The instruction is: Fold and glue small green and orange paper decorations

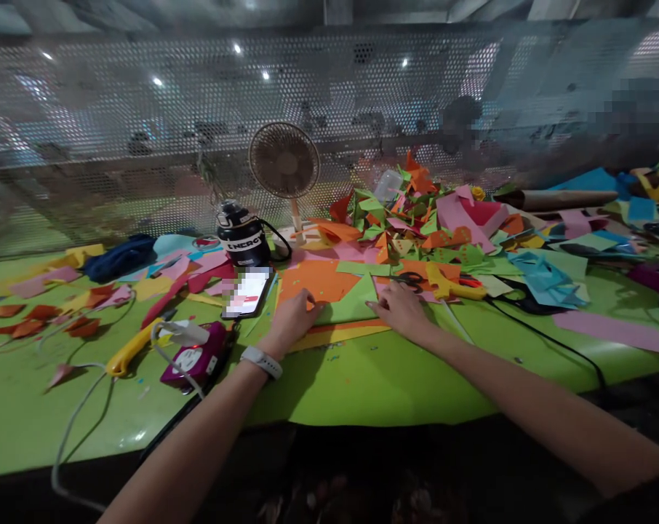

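A green sheet of paper (352, 303) with a pointed upper edge, apparently folded, lies in front of me on orange paper (316, 282). My left hand (295, 317), its wrist in a pale watch band (261, 362), has curled fingers closed at the left end of the green sheet. At the other end, my right hand (401, 307) pinches the sheet's corner, with the fingers bent. A yellow-orange strip of paper (343, 333) shows beneath, along the near side. Dark-handled scissors (411, 279) lie just beyond my right hand.
A yellow glue gun (454, 285) lies right of my hands, another yellow one (133, 349) at left by a purple power block (196, 358). A phone (247, 292), black bottle (243, 234) and fan (284, 161) stand or lie behind. Paper scraps (417, 211) heap at the back; cables cross the table.
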A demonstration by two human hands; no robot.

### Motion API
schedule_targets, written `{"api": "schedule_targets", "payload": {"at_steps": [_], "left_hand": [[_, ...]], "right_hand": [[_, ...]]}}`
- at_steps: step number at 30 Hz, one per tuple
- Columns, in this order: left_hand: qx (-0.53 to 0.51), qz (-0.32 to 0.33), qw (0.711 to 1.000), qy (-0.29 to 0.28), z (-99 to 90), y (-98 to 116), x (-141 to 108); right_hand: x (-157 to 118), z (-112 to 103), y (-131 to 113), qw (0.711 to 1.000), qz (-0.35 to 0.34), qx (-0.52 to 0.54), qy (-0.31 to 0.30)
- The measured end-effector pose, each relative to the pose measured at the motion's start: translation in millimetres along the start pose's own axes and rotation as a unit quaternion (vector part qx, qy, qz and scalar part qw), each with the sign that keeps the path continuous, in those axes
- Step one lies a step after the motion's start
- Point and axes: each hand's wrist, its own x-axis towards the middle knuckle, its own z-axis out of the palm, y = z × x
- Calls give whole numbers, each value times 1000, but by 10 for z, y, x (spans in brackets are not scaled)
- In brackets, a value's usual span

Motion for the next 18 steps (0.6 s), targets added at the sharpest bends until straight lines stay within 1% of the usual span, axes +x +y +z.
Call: {"api": "schedule_targets", "payload": {"at_steps": [2,3,4,5,6,7,8,9,10,11,13,16,18], "left_hand": [[23,-8,999,35,-42,13,-81],[47,1,996,76,-49,24,-129],[68,40,990,116,-43,38,-176],[82,98,983,135,-20,53,-221],[89,168,972,140,18,69,-261],[89,234,959,132,69,85,-295],[90,289,947,111,127,99,-322],[89,323,938,91,186,111,-341],[86,341,934,69,239,121,-355],[84,345,933,49,283,127,-363],[80,334,939,13,330,132,-369],[78,316,945,-35,318,130,-367],[73,312,946,-54,290,131,-368]], "right_hand": [[2,0,-1,1000,-2,-2,-2],[3,1,-2,1000,-2,-3,-3],[4,3,-3,1000,-2,-4,-4],[4,5,-4,1000,-2,-5,-4],[5,8,-5,1000,-1,-6,-4],[6,12,-4,1000,0,-6,-3],[7,16,-3,1000,1,-7,-2],[8,20,0,1000,1,-6,-1],[10,25,4,1000,1,-5,0],[12,30,9,1000,1,-4,0],[17,40,22,1000,0,2,2],[29,53,40,1000,9,14,4],[39,55,50,1000,17,24,3]]}}
